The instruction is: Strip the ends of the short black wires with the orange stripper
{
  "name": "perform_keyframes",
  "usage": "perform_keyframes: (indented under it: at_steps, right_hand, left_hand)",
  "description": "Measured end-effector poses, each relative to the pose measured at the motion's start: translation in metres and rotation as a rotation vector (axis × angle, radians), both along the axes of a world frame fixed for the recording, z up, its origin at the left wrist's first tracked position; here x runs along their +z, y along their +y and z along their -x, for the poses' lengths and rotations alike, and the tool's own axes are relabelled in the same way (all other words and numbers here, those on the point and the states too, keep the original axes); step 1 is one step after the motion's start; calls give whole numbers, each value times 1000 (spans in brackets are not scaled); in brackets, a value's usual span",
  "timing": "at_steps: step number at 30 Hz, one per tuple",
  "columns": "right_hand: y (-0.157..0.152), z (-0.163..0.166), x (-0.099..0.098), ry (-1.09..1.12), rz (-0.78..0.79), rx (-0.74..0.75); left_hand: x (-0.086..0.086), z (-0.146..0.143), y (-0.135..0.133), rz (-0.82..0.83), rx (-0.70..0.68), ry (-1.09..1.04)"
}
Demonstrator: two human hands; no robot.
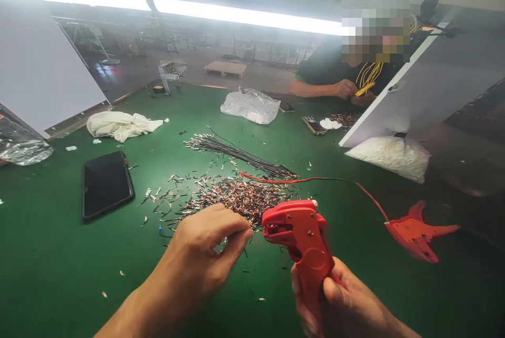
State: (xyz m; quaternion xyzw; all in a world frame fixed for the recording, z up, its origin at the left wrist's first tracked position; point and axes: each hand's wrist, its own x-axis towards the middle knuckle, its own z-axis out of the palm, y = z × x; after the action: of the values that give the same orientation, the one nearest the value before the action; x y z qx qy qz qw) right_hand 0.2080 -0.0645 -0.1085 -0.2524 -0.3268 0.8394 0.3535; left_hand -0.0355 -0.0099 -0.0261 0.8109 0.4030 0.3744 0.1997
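My right hand (343,296) is wrapped round the handle of a red pistol-shaped wire stripper (310,246), its jaws facing left. Just left of those jaws, my left hand (213,246) has thumb and forefinger pinched together; what sits between them is too small to make out. A thin dark wire with a blue end (160,229) shows beside the left hand, partly hidden by it. Behind both hands lies a heap of cut wire scraps (236,196), black and copper-coloured. Beyond the heap, a bundle of black wires (240,154) with bare ends lies slantwise on the green table (189,306).
A second red wire stripper (418,230) lies at right, with a red cord (315,178) running from it. Left is a black phone (108,185); farther back are a white cloth (120,125) and plastic bag (252,105). Across the table, a person's hands (349,91) hold yellow wires (366,85).
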Motion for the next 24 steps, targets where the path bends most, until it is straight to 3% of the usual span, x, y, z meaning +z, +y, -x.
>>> perform_keyframes:
  at_steps: [12, 24]
  right_hand:
    - [2, 4, -8, 36, -67, -6]
    - [1, 5, -6, -14, -127, 12]
  left_hand:
    - [-10, -1, -4, -290, 30, 190]
    - [-6, 3, -3, -290, -41, 229]
